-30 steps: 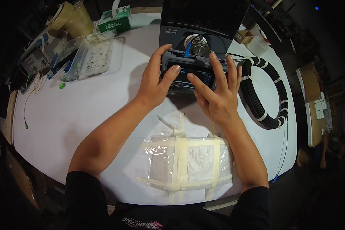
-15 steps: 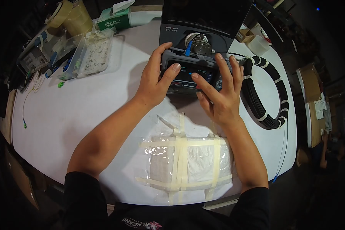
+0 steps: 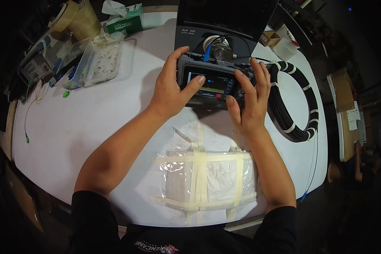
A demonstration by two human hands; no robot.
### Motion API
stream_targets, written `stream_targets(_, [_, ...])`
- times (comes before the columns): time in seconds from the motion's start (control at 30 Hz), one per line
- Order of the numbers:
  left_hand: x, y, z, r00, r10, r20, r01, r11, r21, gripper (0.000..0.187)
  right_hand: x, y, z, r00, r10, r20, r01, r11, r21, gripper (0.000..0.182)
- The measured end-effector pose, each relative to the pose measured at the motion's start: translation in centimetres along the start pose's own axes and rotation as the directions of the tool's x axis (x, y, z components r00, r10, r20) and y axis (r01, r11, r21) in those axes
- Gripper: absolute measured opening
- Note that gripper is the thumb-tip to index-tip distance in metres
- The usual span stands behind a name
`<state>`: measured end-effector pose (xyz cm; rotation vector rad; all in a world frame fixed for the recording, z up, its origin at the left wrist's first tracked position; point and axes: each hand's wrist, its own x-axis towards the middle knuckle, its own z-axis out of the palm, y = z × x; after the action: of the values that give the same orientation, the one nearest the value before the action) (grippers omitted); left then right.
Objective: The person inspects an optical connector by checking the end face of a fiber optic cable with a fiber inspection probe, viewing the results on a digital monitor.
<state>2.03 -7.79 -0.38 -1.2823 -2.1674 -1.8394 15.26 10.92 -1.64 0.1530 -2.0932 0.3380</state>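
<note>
- Nearest us, a taped plastic packet [image 3: 207, 180] lies flat on the white table [image 3: 80, 127], between our 2 forearms.
- Just beyond it sits the tester [image 3: 211, 82], a dark handheld unit with a lit screen, between both our hands and touching each.
- Our left hand [image 3: 171, 91] grips the tester's left end: fingers curl over its top edge, and the thumb lies on the screen.
- Our right hand [image 3: 249, 99] clasps the right end, fingers spread over the face and top, thumb at the lower edge.
- Right of the tester, just beside our right hand, lies a black cable coil [image 3: 294, 101] with white bands.
- Behind the tester stands an open dark case [image 3: 224, 19], with a metal spool [image 3: 218, 46] and a blue connector [image 3: 207, 54] at its base.
- Far left, we see a clear tray [image 3: 101, 61], a tissue box [image 3: 125, 21] and tape rolls [image 3: 78, 19].
</note>
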Motion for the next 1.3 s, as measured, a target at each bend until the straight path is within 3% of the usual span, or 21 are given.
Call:
stream_targets(0.1, [-0.1, 0.1, 0.1, 1.000, 0.020, -0.016, -0.020, 0.999, 0.038, 0.065, -0.1, 0.1, 0.0, 0.999, -0.004, -0.032, 0.005, 1.000, 0.020, 0.053])
stream_targets(0.3, [0.0, 0.7, -0.4, 0.998, -0.067, 0.021, 0.069, 0.992, -0.102, 0.058, -0.1, 0.2, 0.0, 0.999, 0.003, -0.036, -0.003, 1.000, 0.020, 0.056])
stream_targets(0.47, [0.0, 0.9, -0.7, 0.996, -0.069, 0.055, 0.076, 0.989, -0.127, 0.059, -0.7, 0.9, 0.3, 0.981, 0.187, -0.051, -0.176, 0.969, 0.176, 0.055])
stream_targets(0.6, [0.0, 0.7, -0.7, 0.993, -0.089, 0.072, 0.101, 0.980, -0.174, 0.061, -1.0, 1.1, 0.2, 0.970, 0.238, -0.048, -0.222, 0.951, 0.216, 0.057])
stream_targets(1.0, [0.1, 0.6, 0.2, 0.998, -0.055, -0.019, 0.055, 0.998, 0.026, 0.071, -0.8, 0.4, 0.0, 0.968, 0.250, -0.036, -0.237, 0.949, 0.207, 0.058])
stream_targets(1.1, [0.1, 0.6, -0.1, 1.000, -0.022, -0.022, 0.021, 1.000, -0.008, 0.067, -0.8, 0.6, -0.1, 0.971, 0.232, -0.055, -0.218, 0.959, 0.182, 0.058])
stream_targets(1.17, [0.1, 0.5, -0.3, 0.993, -0.118, 0.019, 0.119, 0.976, -0.182, 0.061, -0.7, 0.6, -0.3, 0.972, 0.229, -0.049, -0.218, 0.961, 0.171, 0.058])
stream_targets(1.3, [0.1, 0.1, -0.6, 0.993, -0.116, 0.023, 0.118, 0.969, -0.215, 0.057, -0.9, 0.9, 0.0, 0.973, 0.228, -0.040, -0.216, 0.957, 0.195, 0.059])
